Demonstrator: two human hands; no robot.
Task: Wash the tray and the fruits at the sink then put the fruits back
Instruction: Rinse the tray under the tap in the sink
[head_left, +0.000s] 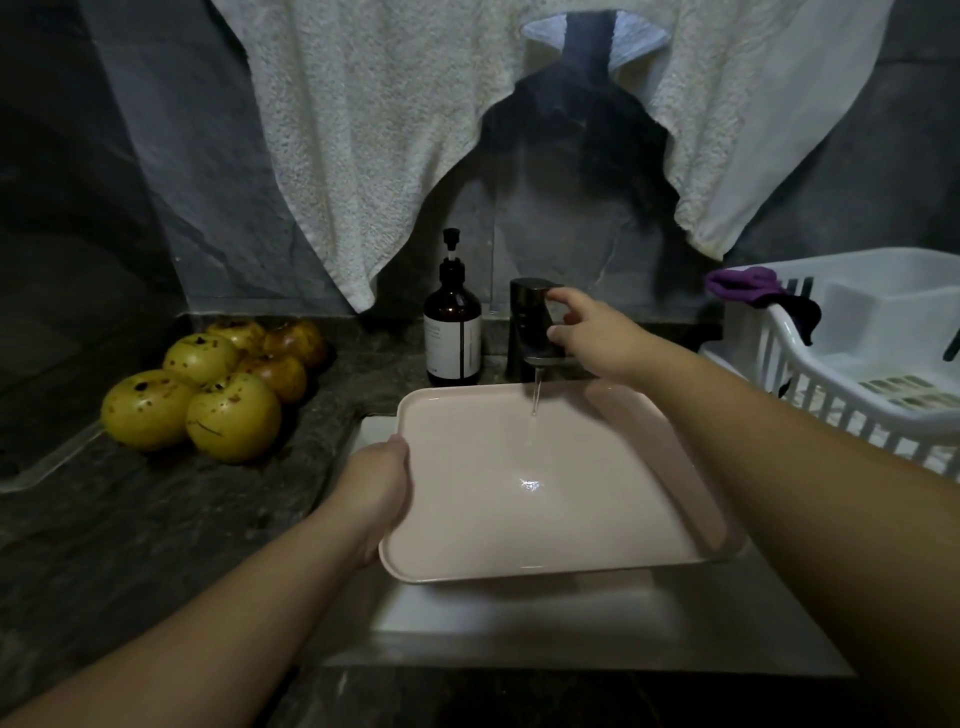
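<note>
A pale pink rectangular tray (519, 525) is held over the white sink (509, 618), under the dark tap (532, 332). A thin stream of water (536, 397) falls from the spout onto the tray. My left hand (376, 486) grips the tray's left rim. My right hand (589, 332) pinches the tap's handle between thumb and fingers. Several yellow-green spotted fruits (208, 395) lie in a heap on the dark stone counter to the left of the sink.
A brown pump soap bottle (452, 325) stands just left of the tap. A white plastic dish rack (862, 348) with a purple cloth (748, 283) on its rim sits at the right. White towels (374, 140) hang above on the wall.
</note>
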